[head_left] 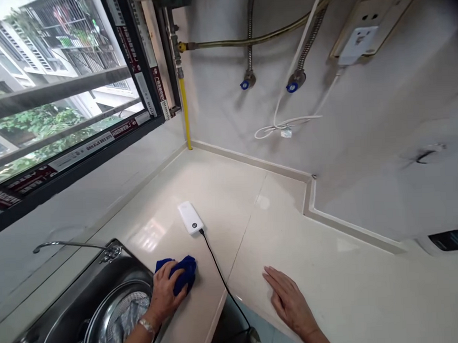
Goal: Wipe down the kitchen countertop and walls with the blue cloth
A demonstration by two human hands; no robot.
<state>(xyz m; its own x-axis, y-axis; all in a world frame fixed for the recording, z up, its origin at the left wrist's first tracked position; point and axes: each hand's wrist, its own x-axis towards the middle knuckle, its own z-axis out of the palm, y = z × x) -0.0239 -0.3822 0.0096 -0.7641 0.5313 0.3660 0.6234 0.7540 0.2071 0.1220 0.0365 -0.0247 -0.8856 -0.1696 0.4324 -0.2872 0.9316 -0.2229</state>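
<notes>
The left hand is closed over a bunched blue cloth, pressing it on the cream countertop just beside the steel sink. The right hand lies flat and spread on the counter, holding nothing. A white power bank with a black cable lies near the cloth.

Counter mostly open btwn the hands; power bank w/ black cable blocks the middle, sink left.
</notes>
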